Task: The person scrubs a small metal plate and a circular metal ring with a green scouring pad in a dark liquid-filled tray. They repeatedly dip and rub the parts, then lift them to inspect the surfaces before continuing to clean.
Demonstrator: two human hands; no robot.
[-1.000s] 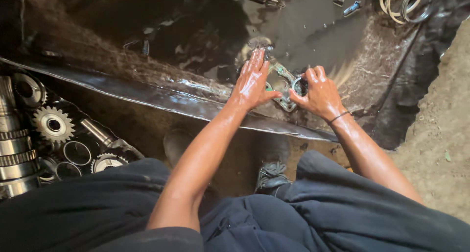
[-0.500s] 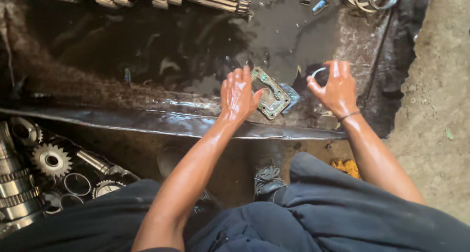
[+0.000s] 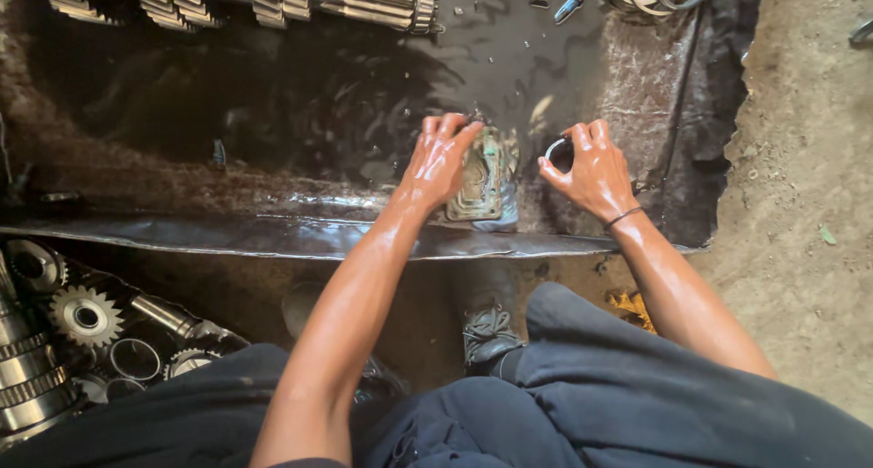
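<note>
Two oily hands are working over a dark wet tray (image 3: 273,236) in the head view. The left hand (image 3: 438,163) is lying spread flat against a greenish metal plate (image 3: 482,181) resting in the tray, while the right hand (image 3: 591,170) is pinching a small metal ring (image 3: 556,149) just beside it. Gears (image 3: 84,315) are lying lower left.

Open wet tray floor (image 3: 300,113), geared shafts (image 3: 273,0) lining far edge

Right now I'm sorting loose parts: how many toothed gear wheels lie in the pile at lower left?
2 clearly: one pale gear wheel with spiky teeth lying flat, and another gear wheel partly hidden by the dark trousers. More may be hidden among the shafts.
</note>
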